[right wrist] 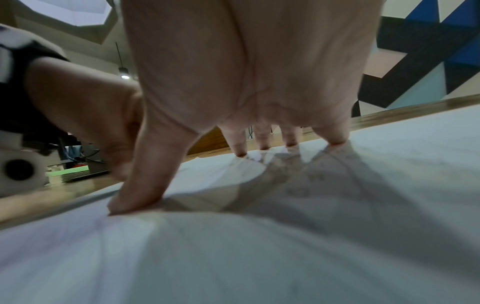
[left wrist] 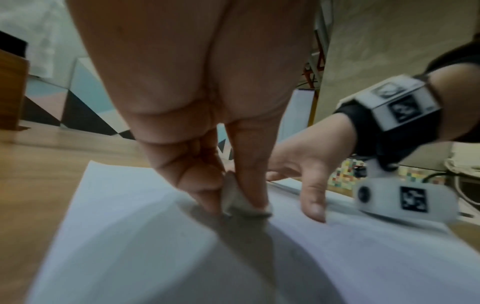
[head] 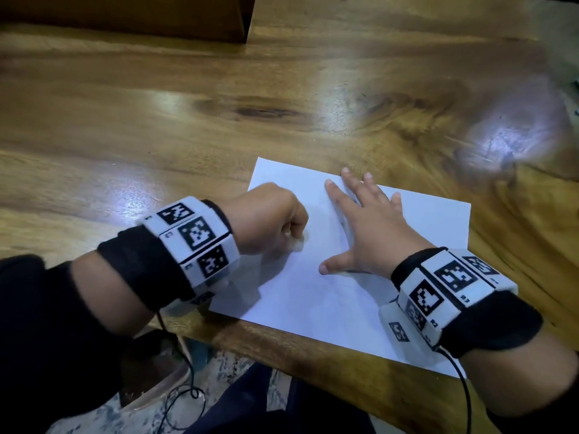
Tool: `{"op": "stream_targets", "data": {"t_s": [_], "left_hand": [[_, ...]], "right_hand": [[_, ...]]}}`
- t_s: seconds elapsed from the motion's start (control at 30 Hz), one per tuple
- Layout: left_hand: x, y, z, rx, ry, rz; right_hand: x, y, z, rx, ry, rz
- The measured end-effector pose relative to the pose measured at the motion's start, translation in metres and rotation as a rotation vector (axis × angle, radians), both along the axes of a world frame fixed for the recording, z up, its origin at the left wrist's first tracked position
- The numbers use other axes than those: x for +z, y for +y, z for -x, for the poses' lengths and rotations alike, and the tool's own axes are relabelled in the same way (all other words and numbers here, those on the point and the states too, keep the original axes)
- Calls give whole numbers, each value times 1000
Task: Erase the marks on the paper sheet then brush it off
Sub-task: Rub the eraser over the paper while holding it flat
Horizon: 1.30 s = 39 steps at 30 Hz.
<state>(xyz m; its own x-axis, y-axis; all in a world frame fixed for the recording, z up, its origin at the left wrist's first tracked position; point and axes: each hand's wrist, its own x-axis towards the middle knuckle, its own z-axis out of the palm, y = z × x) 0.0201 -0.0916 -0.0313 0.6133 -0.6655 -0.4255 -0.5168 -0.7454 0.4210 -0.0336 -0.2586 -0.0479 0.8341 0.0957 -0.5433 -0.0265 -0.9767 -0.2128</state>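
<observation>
A white paper sheet (head: 313,296) (left wrist: 130,236) (right wrist: 233,257) lies on the wooden table near its front edge. My left hand (head: 272,220) (left wrist: 233,203) is curled and pinches a small grey-white eraser (left wrist: 233,197) between thumb and fingers, its tip pressed on the sheet's left part. My right hand (head: 363,223) (right wrist: 259,148) lies flat with spread fingers on the sheet's middle and far edge, holding it down; the left wrist view also has this hand (left wrist: 309,174). Faint pencil marks (right wrist: 309,185) show near the right fingertips.
The wooden table (head: 219,104) stretches far and to both sides of the sheet. A dark wooden box (head: 156,14) stands at the far left. The table's front edge (head: 282,349) runs just under the sheet, with cables (head: 181,393) hanging below.
</observation>
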Motion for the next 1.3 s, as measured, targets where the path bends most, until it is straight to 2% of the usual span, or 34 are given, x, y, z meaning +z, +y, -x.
{"op": "stream_targets", "data": {"t_s": [0.1, 0.17, 0.23, 0.3, 0.4, 0.47, 0.6, 0.67, 0.73, 0.83, 0.93, 1.07, 1.1, 1.13, 1.23, 1.3], "left_hand": [[1, 6, -2, 96, 38, 44], [0, 0, -14, 222, -66, 118], [0, -8, -20, 270, -153, 135], [-1, -9, -18, 202, -145, 103], [0, 2, -4, 12, -24, -9], [1, 12, 0, 7, 38, -41], [7, 29, -14, 371, 67, 173], [9, 35, -16, 487, 73, 240], [7, 33, -12, 455, 48, 210], [3, 25, -2, 318, -78, 130], [-2, 33, 9, 229, -140, 143], [-1, 50, 28, 98, 107, 7], [0, 49, 26, 100, 113, -3], [0, 45, 20, 129, 75, 21], [1, 27, 5, 262, -181, 111], [-4, 25, 10, 247, -250, 166]], "right_hand": [[1, 1, 0, 11, 4, 16], [0, 1, 1, 13, 6, 22], [0, 1, 2, 16, 8, 26], [-1, 2, 2, 20, 8, 31], [0, 2, 1, 23, 10, 38], [0, 3, 2, 24, 17, 30], [2, 3, 2, 46, 42, 37], [2, 4, 2, 53, 52, 47], [2, 7, 3, 62, 63, 67], [0, 9, 3, 70, 68, 86], [1, 9, 3, 81, 85, 99], [2, 9, 4, 83, 90, 102], [3, 9, 4, 85, 89, 102], [3, 9, 4, 85, 86, 100], [1, 9, 4, 79, 82, 91], [1, 9, 4, 79, 85, 88]]}}
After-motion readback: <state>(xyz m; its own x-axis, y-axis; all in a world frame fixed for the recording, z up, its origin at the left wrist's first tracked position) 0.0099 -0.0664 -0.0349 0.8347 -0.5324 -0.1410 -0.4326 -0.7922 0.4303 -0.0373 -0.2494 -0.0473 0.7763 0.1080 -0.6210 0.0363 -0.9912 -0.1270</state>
